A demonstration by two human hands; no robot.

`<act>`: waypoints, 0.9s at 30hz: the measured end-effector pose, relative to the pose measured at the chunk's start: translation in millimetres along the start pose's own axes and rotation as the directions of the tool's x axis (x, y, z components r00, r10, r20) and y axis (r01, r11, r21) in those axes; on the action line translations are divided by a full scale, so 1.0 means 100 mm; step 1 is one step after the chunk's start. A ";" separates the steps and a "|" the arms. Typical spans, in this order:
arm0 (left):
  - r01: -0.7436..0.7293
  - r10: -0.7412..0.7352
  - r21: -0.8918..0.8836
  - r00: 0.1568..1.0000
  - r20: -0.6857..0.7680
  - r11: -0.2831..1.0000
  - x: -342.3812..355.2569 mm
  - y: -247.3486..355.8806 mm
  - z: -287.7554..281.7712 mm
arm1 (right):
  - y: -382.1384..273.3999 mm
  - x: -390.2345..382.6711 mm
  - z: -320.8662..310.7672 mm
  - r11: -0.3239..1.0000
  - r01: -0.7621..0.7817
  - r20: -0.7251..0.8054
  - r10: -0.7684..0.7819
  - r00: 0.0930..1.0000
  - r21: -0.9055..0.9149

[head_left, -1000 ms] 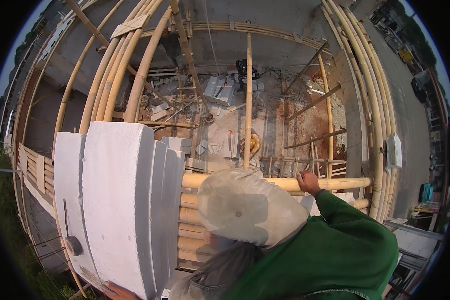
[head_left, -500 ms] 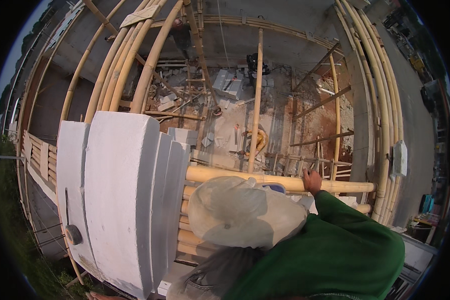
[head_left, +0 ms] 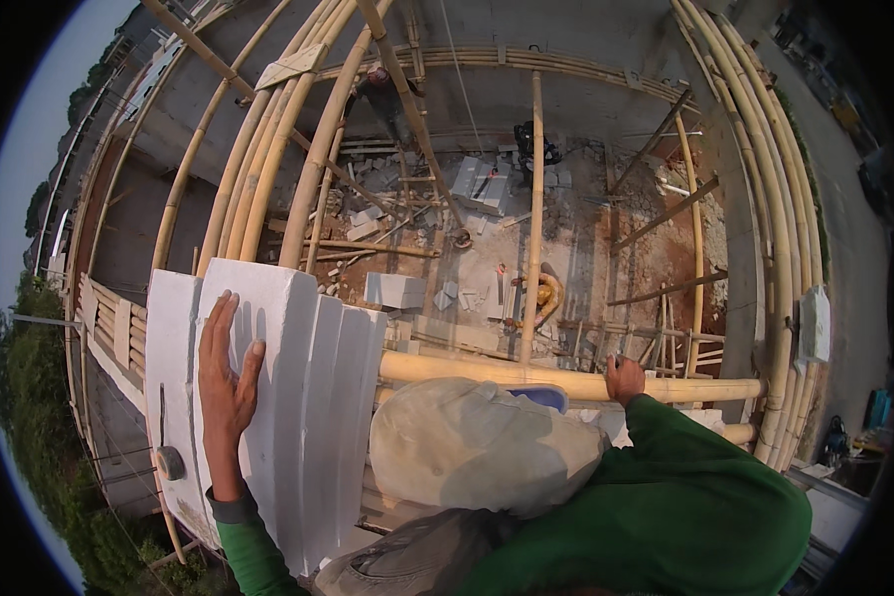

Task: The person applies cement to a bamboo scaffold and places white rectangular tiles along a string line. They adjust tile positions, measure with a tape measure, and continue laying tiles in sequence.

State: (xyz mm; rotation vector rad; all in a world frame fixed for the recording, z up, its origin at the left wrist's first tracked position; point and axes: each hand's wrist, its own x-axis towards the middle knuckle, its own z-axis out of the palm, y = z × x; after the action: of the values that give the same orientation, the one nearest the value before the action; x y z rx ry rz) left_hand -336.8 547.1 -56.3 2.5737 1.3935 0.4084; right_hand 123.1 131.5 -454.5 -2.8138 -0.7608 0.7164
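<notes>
I'm pressing my left hand [head_left: 226, 382] flat, fingers spread, on the white blocks [head_left: 298, 397]; my right hand [head_left: 625, 378] is gripping the bamboo pole [head_left: 487, 371].

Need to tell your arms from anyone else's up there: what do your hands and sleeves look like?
Both hands are bare, with no gloves, rings or watch visible. The left hand comes out of a long green sleeve that ends in a darker grey cuff at the wrist. The right hand has the same green sleeve, loose and plain, right up to the wrist; no separate cuff shows there.
</notes>
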 end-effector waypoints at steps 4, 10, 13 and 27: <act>-0.037 0.038 -0.110 0.999 0.007 0.993 0.42 -0.02 0.34 | 0.05 0.02 0.08 1.000 -0.017 -0.013 0.017 1.000 -0.010; -0.143 0.143 -0.003 0.989 -0.039 0.990 0.46 -0.15 0.45 | 0.10 0.04 0.14 1.000 -0.001 -0.049 0.000 0.999 -0.006; -0.153 0.154 0.027 0.988 -0.021 0.988 0.45 -0.17 0.45 | 0.08 0.03 0.10 1.000 0.026 -0.044 -0.025 0.999 0.010; -0.143 0.142 0.073 0.990 0.021 0.987 0.54 -0.20 0.52 | -0.01 -0.03 0.00 0.999 0.045 -0.064 -0.044 0.997 0.027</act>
State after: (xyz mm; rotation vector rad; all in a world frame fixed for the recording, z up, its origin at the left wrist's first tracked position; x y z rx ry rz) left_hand -307.3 601.1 -103.3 2.7403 1.2464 0.3626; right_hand 120.8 130.6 -452.7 -2.7706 -0.7938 0.6233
